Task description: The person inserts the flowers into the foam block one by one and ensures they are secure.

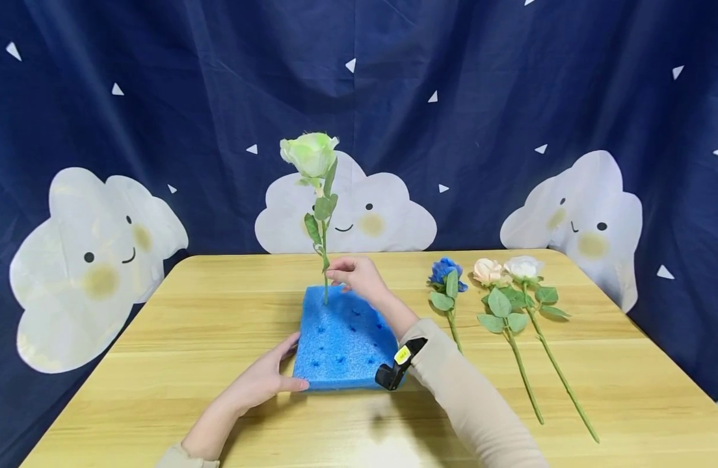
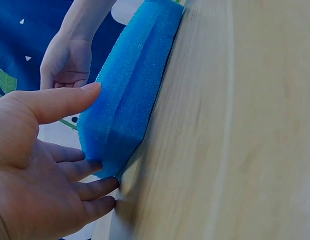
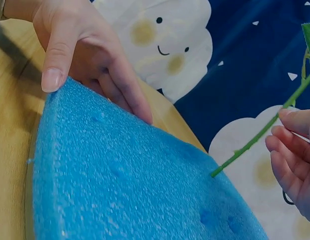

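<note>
1. Blue foam block (image 1: 330,341): flat on wooden table (image 1: 218,312), roughly midway between left and right edges, short of the far edge. Small holes (image 1: 340,359) dot its top face.
2. Pale green-white rose (image 1: 309,156): near upright at the block's far-left corner, head tipped slightly left. Lower end of its green stem (image 1: 326,289) meets the top face there; depth in foam, can't tell.
3. Right hand (image 1: 359,279): thumb and fingers pinch that stem low down, under the leaves, over the block's far edge.
4. Left hand (image 1: 264,378): at the block's near-left corner. Thumb against the near side, other fingers along the left side, touching. Fingers fairly straight and spread, not wrapped round the foam.
5. Blue flower (image 1: 445,274): lies on the table right of the block, head toward the far edge, stem running nearward beside the right sleeve (image 1: 464,390).
6. Peach flower (image 1: 487,272) and white flower (image 1: 523,267): further right, heads side by side toward the far edge, leaves overlapping, stems slanting toward the near-right corner. White one closest to the right edge.
7. Black device (image 1: 397,369), yellow label, on the right wrist; overlaps the block's near-right corner in head view.
8. Navy curtain (image 1: 218,97) beyond the far edge: white smiling clouds (image 1: 402,227), small white triangles.
</note>
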